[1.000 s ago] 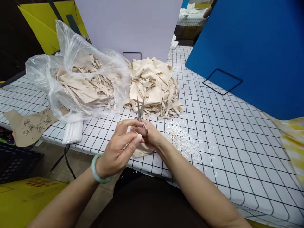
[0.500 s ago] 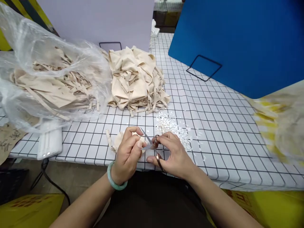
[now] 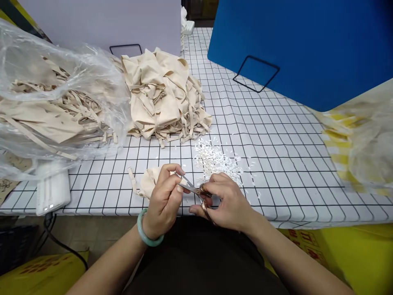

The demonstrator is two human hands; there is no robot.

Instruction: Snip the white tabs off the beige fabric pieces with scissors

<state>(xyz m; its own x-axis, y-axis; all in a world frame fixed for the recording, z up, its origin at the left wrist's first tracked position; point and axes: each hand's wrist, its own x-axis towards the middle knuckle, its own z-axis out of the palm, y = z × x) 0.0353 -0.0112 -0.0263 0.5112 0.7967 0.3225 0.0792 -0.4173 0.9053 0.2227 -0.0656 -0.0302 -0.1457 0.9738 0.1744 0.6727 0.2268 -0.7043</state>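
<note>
My left hand [image 3: 167, 200], a green bangle at its wrist, pinches the edge of a small beige cloth piece [image 3: 149, 183] between thumb and fingers. Most of that cloth lies behind the hand on the table, with a narrow strap end sticking out to the left. In my right hand [image 3: 225, 198] are small metal scissors [image 3: 192, 189], their handles around my thumb and fingers. The partly parted blades point left and reach the cloth at my left fingertips. Just beyond my right hand lies a scatter of tiny white scraps [image 3: 216, 159].
A heap of beige cloth pieces [image 3: 159, 96] stands behind my hands. To its left a clear plastic bag [image 3: 89, 65] holds more. A white power strip [image 3: 53, 190] lies at the front left edge. Blue [image 3: 276, 41] and lilac [image 3: 101, 20] boards stand at the back.
The scissor blades have come closer together and now meet the cloth at my left fingertips. My view has shifted slightly, so the table's contents appear further left and higher.
</note>
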